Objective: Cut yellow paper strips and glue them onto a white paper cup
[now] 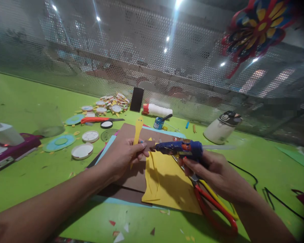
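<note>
My left hand (125,153) pinches a yellow foam strip (138,130) with two small eyes at its rounded top. Between its thumb and fingers there is also a small brown piece (150,145). My right hand (212,168) grips a blue glue gun (178,148), its nozzle at the brown piece; whether they touch I cannot tell. A clear glue stick (219,147) pokes out of the gun's back. Below the hands, a yellow sheet (174,184) lies on brown sheets (126,180). Scissors (205,199) with red and yellow handles lie partly under my right hand.
A purple power strip (27,148) with a plugged-in charger sits left. Behind are a red cutter knife (95,119), white lids (82,152), a pile of round decorated pieces (111,103), a phone (136,99), a blue paint jar (158,123) and a bottle (221,126). A black cord (276,199) runs right.
</note>
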